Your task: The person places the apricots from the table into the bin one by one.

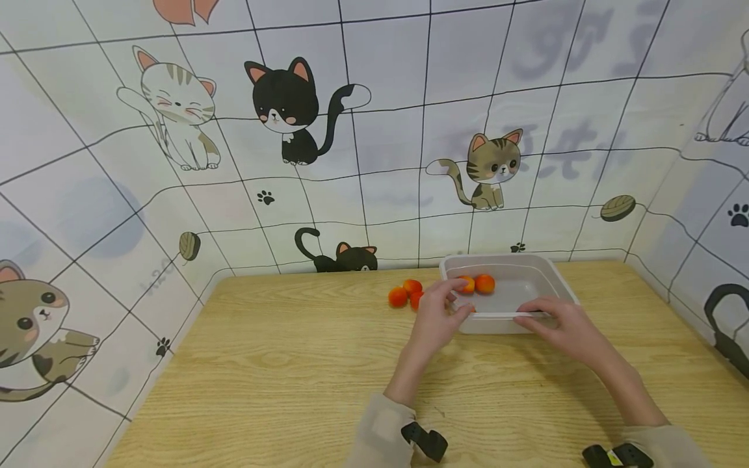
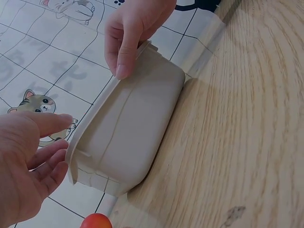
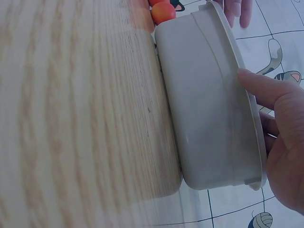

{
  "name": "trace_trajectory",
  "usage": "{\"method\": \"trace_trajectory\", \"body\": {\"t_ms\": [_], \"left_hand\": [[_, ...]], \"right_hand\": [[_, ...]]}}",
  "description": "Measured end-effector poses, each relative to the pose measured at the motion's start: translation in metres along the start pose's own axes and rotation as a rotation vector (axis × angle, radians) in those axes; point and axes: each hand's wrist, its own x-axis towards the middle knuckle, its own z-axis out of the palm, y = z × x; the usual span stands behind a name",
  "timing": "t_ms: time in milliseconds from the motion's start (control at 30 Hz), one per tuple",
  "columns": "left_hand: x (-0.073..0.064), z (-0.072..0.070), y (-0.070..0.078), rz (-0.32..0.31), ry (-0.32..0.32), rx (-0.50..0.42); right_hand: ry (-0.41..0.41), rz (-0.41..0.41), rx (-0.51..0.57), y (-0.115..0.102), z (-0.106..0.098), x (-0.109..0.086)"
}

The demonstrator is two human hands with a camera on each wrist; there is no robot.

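Observation:
A white plastic container (image 1: 521,286) stands near the back of the table, with small tomatoes (image 1: 484,284) inside at its left. Behind the front rim shows a sliver of red, mostly hidden. My left hand (image 1: 435,312) is over the container's left end, thumb and fingers apart; the left wrist view shows nothing between them. With thumb outside and fingers inside, my right hand (image 1: 564,325) pinches the front rim, as the right wrist view (image 3: 289,123) also shows. Just left of the container lie several more tomatoes (image 1: 398,297), one partly behind my left hand.
The wooden table (image 1: 281,364) meets a wall covering (image 1: 386,143) printed with cartoon cats at the back and sides. Dark straps with devices (image 1: 426,442) sit on both wrists, over the sleeves.

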Motion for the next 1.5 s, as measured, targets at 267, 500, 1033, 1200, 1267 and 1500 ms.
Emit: {"method": "trace_trajectory", "body": {"t_ms": [267,500,1033,1200,1267,1500], "left_hand": [[-0.001,0.001,0.003,-0.030,-0.010,-0.001],[-0.002,-0.002,0.003,-0.026,-0.002,-0.014],[-0.004,-0.013,-0.003,-0.034,0.000,0.016],[-0.003,-0.019,-0.006,-0.034,0.001,0.029],[-0.002,-0.021,-0.007,-0.030,0.004,0.037],[0.000,-0.030,-0.014,-0.014,0.035,0.053]], "right_hand": [[-0.002,0.007,-0.004,-0.001,-0.002,-0.001],[-0.014,0.020,0.003,-0.002,-0.002,0.000],[-0.013,0.006,-0.027,-0.004,-0.003,-0.001],[-0.010,0.012,-0.019,-0.004,-0.002,-0.001],[-0.011,0.016,-0.019,-0.003,-0.002,-0.001],[-0.011,0.016,-0.026,-0.003,-0.002,-0.001]]}}
